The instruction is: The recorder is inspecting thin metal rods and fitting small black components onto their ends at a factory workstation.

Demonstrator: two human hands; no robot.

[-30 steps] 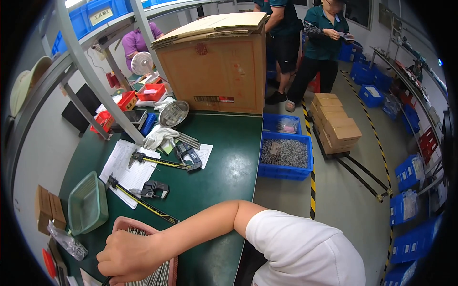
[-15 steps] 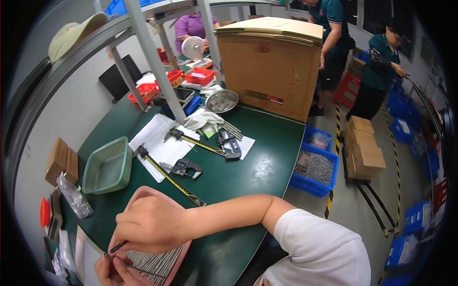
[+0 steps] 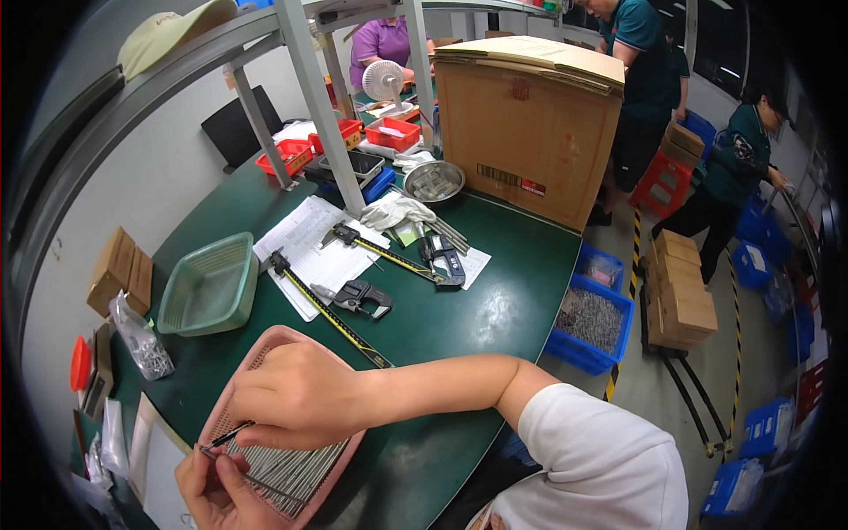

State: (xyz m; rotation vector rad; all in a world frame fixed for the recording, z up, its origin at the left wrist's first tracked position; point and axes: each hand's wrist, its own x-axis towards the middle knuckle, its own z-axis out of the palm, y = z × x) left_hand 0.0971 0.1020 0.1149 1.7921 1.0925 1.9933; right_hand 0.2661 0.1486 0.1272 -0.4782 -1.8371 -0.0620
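Observation:
My left hand pinches a thin metal rod by its end, low at the left. Just above, my right hand grips a slim black tool whose tip meets or nearly meets the rod's end; exact contact is too small to tell. Beneath both hands lies a pink plastic basket full of similar metal rods. My right hand and wrist hide part of the basket. Beyond it rest a long black-and-yellow caliper and a grey micrometer.
A green basket stands at the left, beside a bag of metal parts. Farther back are a second caliper, papers, white gloves, a metal bowl and a large cardboard box. Several co-workers are beyond.
The whole view has shifted slightly. My hands stay together over the pink basket, still holding the rod and the black tool. At the far right, a co-worker has changed posture, leaning with an arm forward.

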